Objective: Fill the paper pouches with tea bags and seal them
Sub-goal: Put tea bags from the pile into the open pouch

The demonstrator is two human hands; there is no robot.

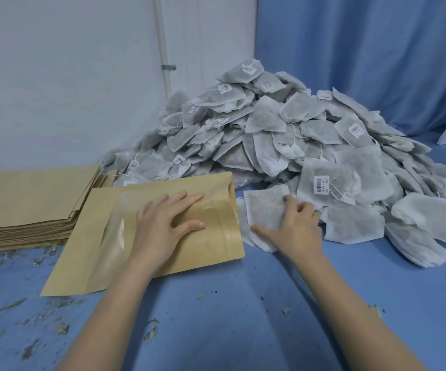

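A brown paper pouch point(211, 245) with a clear window lies flat on the blue cloth, its zip-strip end pointing right. My left hand point(163, 223) rests flat on it with the fingers straight. Just right of the pouch lies a white tea bag point(263, 210), and my right hand point(294, 226) grips it with curled fingers, thumb stretched along its lower edge. Behind and to the right rises a big heap of tea bags point(283, 124), some with small barcode tags on strings.
A stack of flat brown pouches point(29, 199) lies at the left, partly under the pouch I press. Dry leaf crumbs point(151, 330) litter the blue cloth near me. A white wall with a pipe point(163, 49) and a blue curtain point(364, 49) stand behind.
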